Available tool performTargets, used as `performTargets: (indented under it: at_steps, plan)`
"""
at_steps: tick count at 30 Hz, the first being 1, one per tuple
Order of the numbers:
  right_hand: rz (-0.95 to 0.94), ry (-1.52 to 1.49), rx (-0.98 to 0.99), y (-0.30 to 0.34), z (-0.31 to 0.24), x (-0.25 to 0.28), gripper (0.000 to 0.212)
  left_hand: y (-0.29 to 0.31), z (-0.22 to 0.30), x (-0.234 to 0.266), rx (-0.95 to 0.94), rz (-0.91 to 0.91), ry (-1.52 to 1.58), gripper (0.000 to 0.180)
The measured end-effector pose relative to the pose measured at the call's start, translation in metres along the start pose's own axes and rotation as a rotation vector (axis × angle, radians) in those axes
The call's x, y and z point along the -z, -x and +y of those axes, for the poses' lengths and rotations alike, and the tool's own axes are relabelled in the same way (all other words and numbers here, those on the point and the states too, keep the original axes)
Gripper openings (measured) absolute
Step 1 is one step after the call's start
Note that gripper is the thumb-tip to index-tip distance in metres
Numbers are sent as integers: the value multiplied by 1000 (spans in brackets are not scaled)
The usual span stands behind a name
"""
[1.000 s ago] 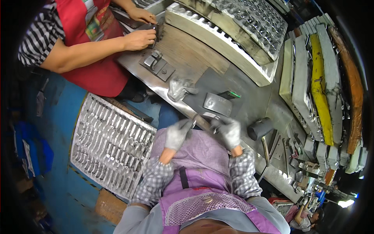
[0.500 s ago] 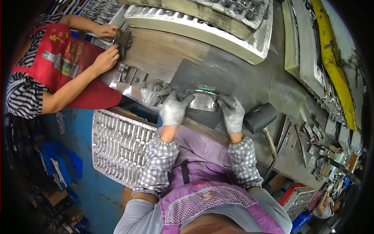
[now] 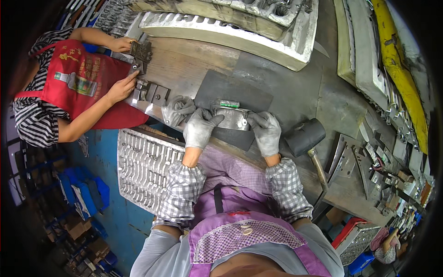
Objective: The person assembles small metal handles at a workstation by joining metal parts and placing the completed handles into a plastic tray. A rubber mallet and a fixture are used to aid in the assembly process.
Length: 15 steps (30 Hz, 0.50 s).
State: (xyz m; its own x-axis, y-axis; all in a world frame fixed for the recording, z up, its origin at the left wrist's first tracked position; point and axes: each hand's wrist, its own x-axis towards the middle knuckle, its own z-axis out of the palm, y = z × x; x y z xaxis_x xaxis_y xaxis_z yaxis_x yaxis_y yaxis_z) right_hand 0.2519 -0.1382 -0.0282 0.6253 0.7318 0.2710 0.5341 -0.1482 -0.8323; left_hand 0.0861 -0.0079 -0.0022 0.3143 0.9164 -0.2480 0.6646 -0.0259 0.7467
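Note:
A curved, shiny metal part [image 3: 230, 119] lies over a dark flat sheet [image 3: 219, 87] on the bench in front of me. My left hand [image 3: 199, 130], in a grey glove, pinches the part's left end between thumb and fingers. On its right end my gloved right hand [image 3: 266, 132] is closed in the same way. Just beyond the part's far edge shows a small green and silver piece [image 3: 229, 104]; whether it touches the part, I cannot tell. A loose pair of grey gloves [image 3: 177, 111] rests left of my left hand.
A black-headed mallet [image 3: 305, 137] lies right of my right hand, near flat metal tools [image 3: 344, 157]. White trays [image 3: 221, 34] are stacked at the back. At left, a co-worker in a red apron [image 3: 87, 83] handles a metal block [image 3: 140, 54]. A parts tray [image 3: 147, 168] stands below the bench.
The metal part and both hands appear slightly farther left, along with some of the bench, as the view has shifted. Both hands keep their grip. The co-worker's near hand has moved lower on the block.

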Motion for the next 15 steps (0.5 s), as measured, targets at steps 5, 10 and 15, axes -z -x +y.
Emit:
performTargets:
  at_steps: [5, 10, 15]
  plan:
    - [-24, -205, -125, 5, -1, 1, 12, 7, 1, 3, -14, -2, 17, 38]
    - [5, -132, -69, 5, -4, -1, 14, 5, 5, 8, 5, -22, -16, 38]
    - [-48, -99, -75, 4, -14, 4, 22, 8, 6, 14, 29, -46, -37, 40]
